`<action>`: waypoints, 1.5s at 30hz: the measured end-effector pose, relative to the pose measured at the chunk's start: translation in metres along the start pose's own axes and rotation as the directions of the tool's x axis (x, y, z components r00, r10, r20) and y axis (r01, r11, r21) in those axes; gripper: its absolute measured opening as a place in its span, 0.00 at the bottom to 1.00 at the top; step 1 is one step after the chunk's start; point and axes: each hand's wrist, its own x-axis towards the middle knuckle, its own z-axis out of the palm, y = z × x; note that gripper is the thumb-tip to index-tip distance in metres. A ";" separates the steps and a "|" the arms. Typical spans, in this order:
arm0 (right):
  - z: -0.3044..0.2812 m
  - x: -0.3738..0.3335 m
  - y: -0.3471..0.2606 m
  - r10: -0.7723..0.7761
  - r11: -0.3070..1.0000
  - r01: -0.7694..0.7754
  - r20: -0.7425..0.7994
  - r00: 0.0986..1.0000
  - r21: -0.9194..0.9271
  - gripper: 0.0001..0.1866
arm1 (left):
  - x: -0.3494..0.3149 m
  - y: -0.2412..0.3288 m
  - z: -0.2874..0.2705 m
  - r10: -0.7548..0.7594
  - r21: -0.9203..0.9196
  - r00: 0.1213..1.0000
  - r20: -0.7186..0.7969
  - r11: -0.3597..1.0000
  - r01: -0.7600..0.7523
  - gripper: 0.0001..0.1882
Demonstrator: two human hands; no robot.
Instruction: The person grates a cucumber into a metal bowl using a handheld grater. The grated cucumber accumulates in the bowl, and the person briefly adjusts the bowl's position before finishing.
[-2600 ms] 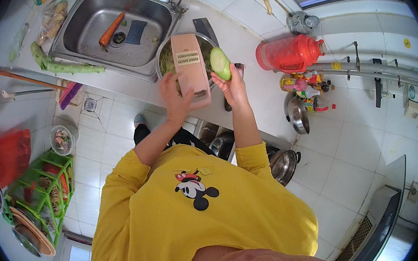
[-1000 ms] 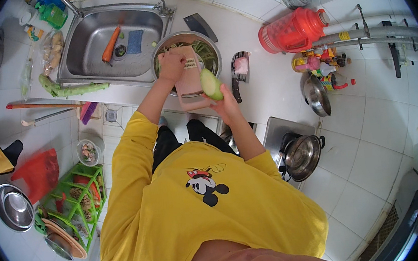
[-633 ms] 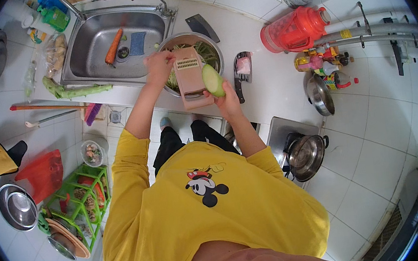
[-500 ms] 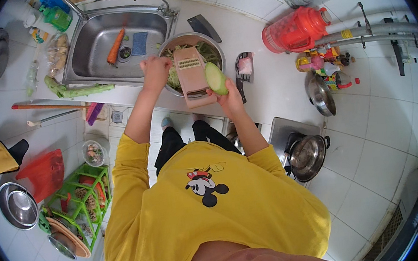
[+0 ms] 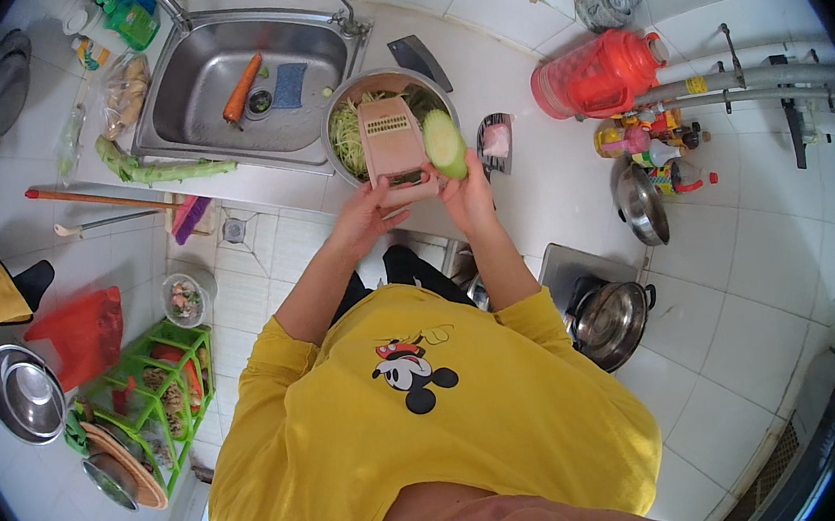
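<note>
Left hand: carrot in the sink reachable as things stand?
Probably yes: the carrot lies uncovered in the open sink, ahead and left of the left hand, which would likely leave the grater's near end first.

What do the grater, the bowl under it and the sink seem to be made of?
Grater: probably plastic, smooth and fairly matte, judging by its even peach colour.
Bowl: looks like metal, likely stainless steel, from its thin silvery rim.
Sink: most likely stainless steel with a satin finish, as its grey walls show soft, blurred highlights.
</note>
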 end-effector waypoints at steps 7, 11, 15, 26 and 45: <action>0.003 -0.032 0.001 0.070 0.997 -0.069 -0.064 0.995 0.018 0.28 | -0.017 -0.015 0.005 0.048 0.134 0.999 -0.002 0.990 -0.047 0.16; -0.002 -0.036 0.007 0.037 0.999 -0.037 -0.020 0.999 0.010 0.29 | -0.009 -0.013 0.017 0.121 0.300 0.990 -0.077 0.949 -0.093 0.16; -0.002 -0.032 0.011 0.017 0.998 -0.009 -0.121 0.993 0.067 0.29 | 0.014 0.001 0.031 0.128 0.410 0.989 -0.071 0.908 -0.088 0.16; 0.040 0.010 0.014 -0.163 0.979 0.180 -0.164 0.973 0.095 0.22 | 0.017 0.002 0.040 0.092 -0.146 0.951 -0.294 0.979 -0.140 0.16; 0.015 -0.005 0.002 -0.160 0.986 0.162 -0.057 0.986 0.048 0.22 | -0.001 -0.043 0.031 0.320 0.314 0.935 -0.156 0.913 -0.260 0.18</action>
